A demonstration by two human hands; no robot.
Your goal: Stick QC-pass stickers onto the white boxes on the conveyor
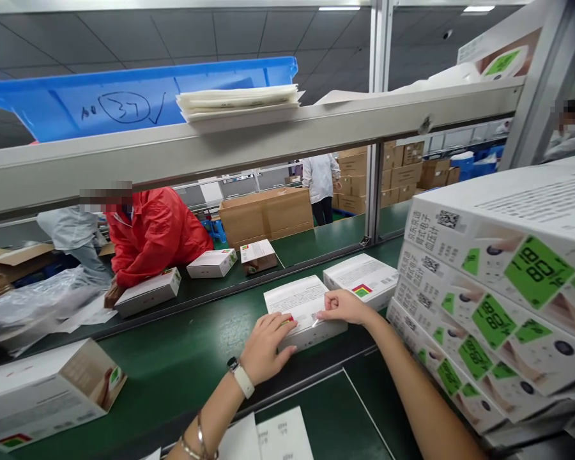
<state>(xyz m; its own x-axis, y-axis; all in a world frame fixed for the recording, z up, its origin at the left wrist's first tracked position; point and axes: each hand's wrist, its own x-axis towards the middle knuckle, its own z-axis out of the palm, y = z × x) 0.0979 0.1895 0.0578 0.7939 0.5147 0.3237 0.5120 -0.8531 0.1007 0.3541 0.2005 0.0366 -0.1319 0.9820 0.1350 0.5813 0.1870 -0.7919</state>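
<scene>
A white printed carton (pixel 297 297) lies on the green work surface in front of me, one of its long sides facing me. My left hand (pixel 267 345) rests on its left front corner, fingers stretched out over the top edge and thumb along the front side. At the right part of the same edge, my right hand (pixel 345 308) is closed in a pinch. A small, shiny clear sticker (pixel 315 320) shows at its fingertips, against the carton. Just behind my right hand lies another white carton (pixel 361 278).
Stacked blood pressure monitor boxes (pixel 489 306) rise close on my right. Another box (pixel 43 390) lies at left, and white sheets (pixel 285 434) lie nearest me. Overhead runs a metal shelf (pixel 249 144) with a blue bin (pixel 124 105). Across the line, a person in red (pixel 158 230) handles a box.
</scene>
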